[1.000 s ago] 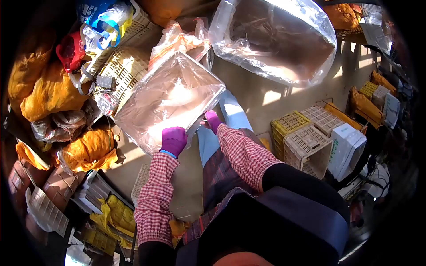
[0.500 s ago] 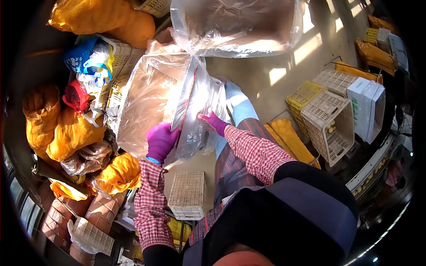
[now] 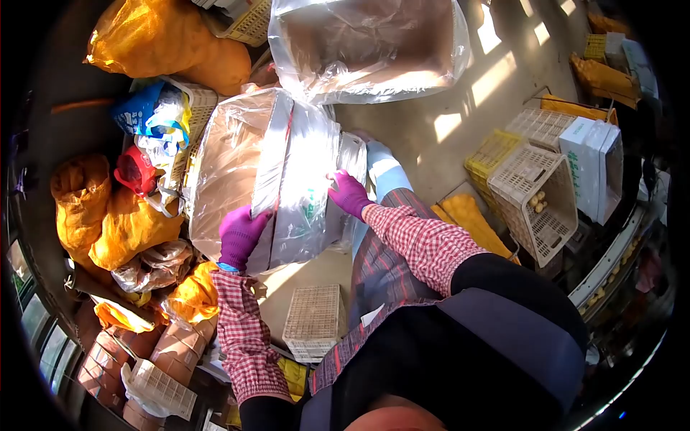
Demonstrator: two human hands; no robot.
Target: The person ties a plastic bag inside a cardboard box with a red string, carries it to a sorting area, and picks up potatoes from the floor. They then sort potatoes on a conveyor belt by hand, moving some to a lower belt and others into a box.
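Note:
A cardboard box lined with a clear plastic bag [image 3: 237,158] lies tilted in front of me. My left hand [image 3: 241,235], in a purple glove, grips the box's near rim through the plastic. My right hand [image 3: 348,192], also gloved in purple, presses on the plastic-covered side of the box [image 3: 305,187], fingers against the film. Both arms wear red checked sleeves. A second, larger plastic-lined box [image 3: 366,43] stands just beyond it.
Orange mesh sacks [image 3: 122,223] and bags pile up at the left. Yellow and white plastic crates [image 3: 532,194] stand at the right beside a white carton [image 3: 593,169]. A small white crate [image 3: 313,320] sits below my hands. The concrete floor [image 3: 424,136] shows between them.
The lined box has been tipped up from lying open-faced to standing on its side. My left hand kept hold of the rim; my right hand moved up along the plastic side.

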